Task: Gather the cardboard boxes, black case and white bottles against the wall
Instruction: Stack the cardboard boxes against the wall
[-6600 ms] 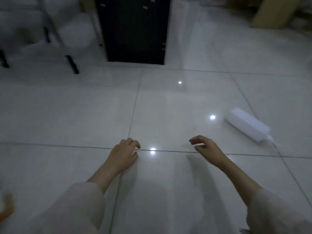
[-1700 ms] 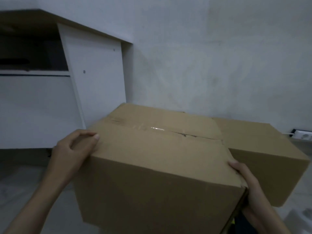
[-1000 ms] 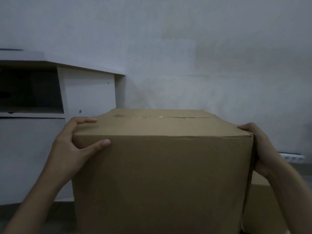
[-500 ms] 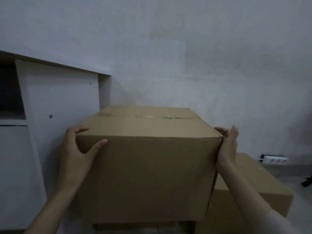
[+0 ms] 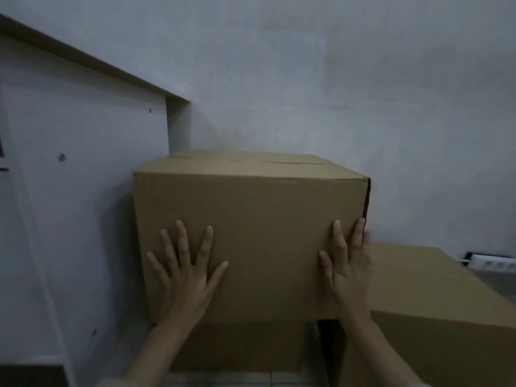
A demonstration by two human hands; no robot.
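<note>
Box top-edge grip replaced by flat push: left hand [image 5: 185, 270] and right hand [image 5: 346, 263], fingers straight, press stacked cardboard box [image 5: 251, 219] toward wall [image 5: 307, 79] at 12 o'clock; second box [image 5: 435, 291] at 4 o'clock; case, bottles unseen.

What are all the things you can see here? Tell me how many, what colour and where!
top box: 1, brown cardboard, stacked on another box, near the wall
lower box: 1, brown cardboard, under the top box
side box: 1, brown cardboard, lower right
power strip: 1, white, far right by the wall
cabinet: 1, white with a brown top edge, left
wall: 1, grey-white, behind everything
left hand: 1, flat on the top box's front, fingers spread
right hand: 1, flat on the front, near its right edge
</note>
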